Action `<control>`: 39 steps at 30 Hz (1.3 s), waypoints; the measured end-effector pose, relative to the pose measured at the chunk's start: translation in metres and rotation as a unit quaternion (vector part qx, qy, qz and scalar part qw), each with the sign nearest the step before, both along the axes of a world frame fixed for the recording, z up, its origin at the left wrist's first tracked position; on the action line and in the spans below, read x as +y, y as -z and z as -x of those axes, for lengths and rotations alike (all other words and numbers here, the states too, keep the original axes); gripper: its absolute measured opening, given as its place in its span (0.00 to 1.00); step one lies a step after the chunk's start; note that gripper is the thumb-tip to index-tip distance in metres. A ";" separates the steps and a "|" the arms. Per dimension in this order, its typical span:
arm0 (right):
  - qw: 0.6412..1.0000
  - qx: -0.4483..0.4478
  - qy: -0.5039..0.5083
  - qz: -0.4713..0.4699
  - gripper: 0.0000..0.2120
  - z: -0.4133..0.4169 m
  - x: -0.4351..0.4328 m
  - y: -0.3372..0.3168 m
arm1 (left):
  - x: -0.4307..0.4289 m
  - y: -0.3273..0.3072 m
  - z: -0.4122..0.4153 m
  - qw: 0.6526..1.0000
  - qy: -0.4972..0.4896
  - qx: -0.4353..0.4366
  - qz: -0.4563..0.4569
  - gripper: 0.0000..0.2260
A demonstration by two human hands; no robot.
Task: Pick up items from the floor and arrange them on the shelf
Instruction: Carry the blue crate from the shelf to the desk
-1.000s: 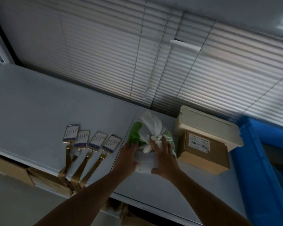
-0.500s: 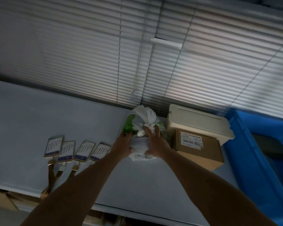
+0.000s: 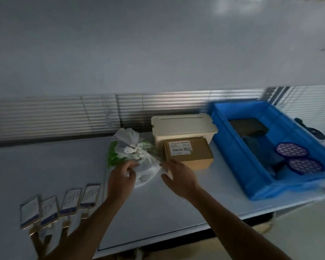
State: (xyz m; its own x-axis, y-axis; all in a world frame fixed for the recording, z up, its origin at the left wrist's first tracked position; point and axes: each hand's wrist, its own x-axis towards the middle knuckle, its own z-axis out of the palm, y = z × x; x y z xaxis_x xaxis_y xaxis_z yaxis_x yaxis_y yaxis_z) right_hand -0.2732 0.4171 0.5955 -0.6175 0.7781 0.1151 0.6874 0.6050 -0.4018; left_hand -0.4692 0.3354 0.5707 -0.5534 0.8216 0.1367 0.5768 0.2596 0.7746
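A knotted white plastic bag [image 3: 133,149] with green contents rests on the grey shelf [image 3: 54,166], just left of a brown cardboard box [image 3: 189,154]. My left hand [image 3: 120,177] touches the bag's near left side, fingers curled on the plastic. My right hand [image 3: 180,175] hovers just right of the bag with fingers spread, its fingertips near the plastic and close to the box's front corner.
A beige lidded container [image 3: 182,126] stands behind the cardboard box. A blue crate [image 3: 231,147] with dark items and two purple round filters [image 3: 291,152] sits to the right. Several badge cards on lanyards [image 3: 64,205] lie at the shelf's near left. Window blinds [image 3: 45,117] run behind.
The bag has been set down against the cardboard box. My right hand has come off the bag's top and opened beside it. The view has swung right and down, showing the blue crate.
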 end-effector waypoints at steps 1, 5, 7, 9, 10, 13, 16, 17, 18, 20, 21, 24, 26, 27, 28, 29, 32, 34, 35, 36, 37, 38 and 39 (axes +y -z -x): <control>0.999 0.008 0.034 0.001 0.16 -0.025 -0.007 -0.007 | 0.005 -0.007 -0.015 0.999 0.037 -0.016 0.005 0.12; 0.984 0.008 0.177 -0.033 0.12 -0.128 -0.027 -0.028 | 0.045 -0.015 -0.082 0.979 0.176 -0.044 0.098 0.10; 0.967 -0.005 0.250 -0.042 0.10 -0.178 -0.030 -0.034 | 0.069 -0.014 -0.120 0.961 0.240 -0.055 0.128 0.10; 0.948 -0.030 0.316 -0.031 0.10 -0.228 -0.026 -0.038 | 0.095 -0.015 -0.161 0.943 0.295 -0.061 0.143 0.09; 0.937 -0.042 0.346 -0.016 0.11 -0.254 -0.021 -0.038 | 0.110 -0.014 -0.183 0.935 0.309 -0.067 0.158 0.09; 0.896 -0.046 0.440 0.044 0.14 -0.323 0.001 -0.035 | 0.158 -0.016 -0.247 0.926 0.297 -0.147 0.181 0.16; 0.847 0.017 0.512 0.141 0.24 -0.372 0.038 -0.028 | 0.199 -0.022 -0.306 0.926 0.245 -0.209 0.199 0.26; 0.828 0.060 0.526 0.185 0.28 -0.384 0.052 -0.027 | 0.206 -0.030 -0.324 0.926 0.222 -0.216 0.213 0.30; 0.803 0.112 0.537 0.234 0.32 -0.393 0.065 -0.027 | 0.213 -0.033 -0.340 0.924 0.198 -0.234 0.228 0.33; 0.741 0.221 0.544 0.326 0.35 -0.406 0.088 -0.027 | 0.222 -0.035 -0.365 0.916 0.154 -0.271 0.252 0.34; 0.708 0.270 0.538 0.369 0.34 -0.409 0.096 -0.028 | 0.224 -0.035 -0.372 0.919 0.136 -0.272 0.253 0.31; 0.622 0.383 0.513 0.450 0.34 -0.409 0.113 -0.025 | 0.224 -0.027 -0.377 0.934 0.103 -0.250 0.233 0.21; 0.593 0.429 0.507 0.455 0.31 -0.408 0.122 -0.019 | 0.224 -0.024 -0.376 0.936 0.100 -0.259 0.216 0.20; 0.589 0.439 0.509 0.449 0.28 -0.407 0.125 -0.017 | 0.223 -0.026 -0.375 0.934 0.102 -0.266 0.214 0.20; 0.587 0.440 0.517 0.440 0.26 -0.406 0.126 -0.013 | 0.221 -0.027 -0.374 0.932 0.107 -0.269 0.216 0.21; 0.584 0.444 0.523 0.433 0.24 -0.406 0.124 -0.010 | 0.220 -0.028 -0.372 0.932 0.113 -0.262 0.222 0.22; 0.558 0.465 0.541 0.425 0.17 -0.410 0.106 -0.005 | 0.211 -0.030 -0.364 0.933 0.128 -0.222 0.253 0.27; 0.533 0.481 0.555 0.419 0.15 -0.416 0.085 -0.002 | 0.200 -0.028 -0.361 0.937 0.124 -0.210 0.249 0.30; 0.525 0.488 0.564 0.409 0.15 -0.418 0.073 0.000 | 0.194 -0.028 -0.361 0.945 0.114 -0.201 0.232 0.30; 0.519 0.497 0.572 0.396 0.16 -0.420 0.060 0.002 | 0.191 -0.026 -0.361 0.952 0.103 -0.191 0.214 0.29; 0.515 0.504 0.579 0.382 0.16 -0.423 0.047 0.005 | 0.189 -0.024 -0.360 0.960 0.091 -0.181 0.192 0.28; 0.514 0.510 0.584 0.367 0.15 -0.426 0.033 0.007 | 0.186 -0.025 -0.360 0.967 0.087 -0.173 0.167 0.27; 0.513 0.514 0.590 0.352 0.14 -0.429 0.018 0.007 | 0.185 -0.026 -0.359 0.972 0.087 -0.161 0.144 0.28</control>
